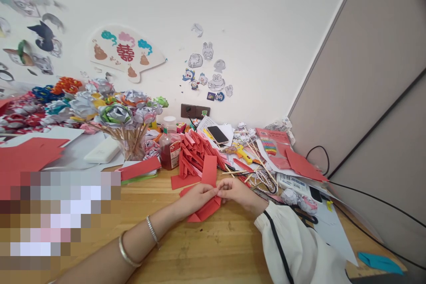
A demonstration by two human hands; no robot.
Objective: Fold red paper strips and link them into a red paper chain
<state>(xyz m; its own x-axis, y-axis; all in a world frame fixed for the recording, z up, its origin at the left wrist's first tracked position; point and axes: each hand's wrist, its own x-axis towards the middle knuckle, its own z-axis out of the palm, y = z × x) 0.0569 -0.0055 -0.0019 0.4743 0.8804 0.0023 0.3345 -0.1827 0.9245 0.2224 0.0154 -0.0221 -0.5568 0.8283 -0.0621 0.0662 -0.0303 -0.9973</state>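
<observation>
1. At the far left, red sheets (29, 155) are lying over white paper; a pixelated patch is hiding the table area in front of them.
2. A white box-shaped device (103, 150) is resting on the white paper, just beside a clear cup (134, 147). Sticks are standing in the cup and bearing paper flowers (116, 114), some white, some edged in green or orange.
3. Right of the cup, a red strip (140, 167) is lying on a small stack with a green edge, and a capped bottle (169, 151) of dark liquid is standing behind it.
4. The left hand (199, 196), with two bracelets on its arm, is reaching in over the folded red paper (199, 215). Its thumb and fingers are closing together on the paper.
5. The folded red paper is lying low over the wooden table (159, 235), in front of a heap of red strips (196, 153), one flap pointing away from the person.
6. The right hand (234, 193), in a white sleeve, is meeting the left at the paper's right edge, thumb and index finger pinching it, the other fingers curling.
7. Behind the right hand, a phone (218, 134) is lying on papers, and a yellow glue gun (244, 154) and bead strings (262, 182) are lying among thin sticks.
8. At the far right, more red sheets (302, 164) are overlapping a packet, and a blue paper piece (381, 262) is lying near the table's edge.
</observation>
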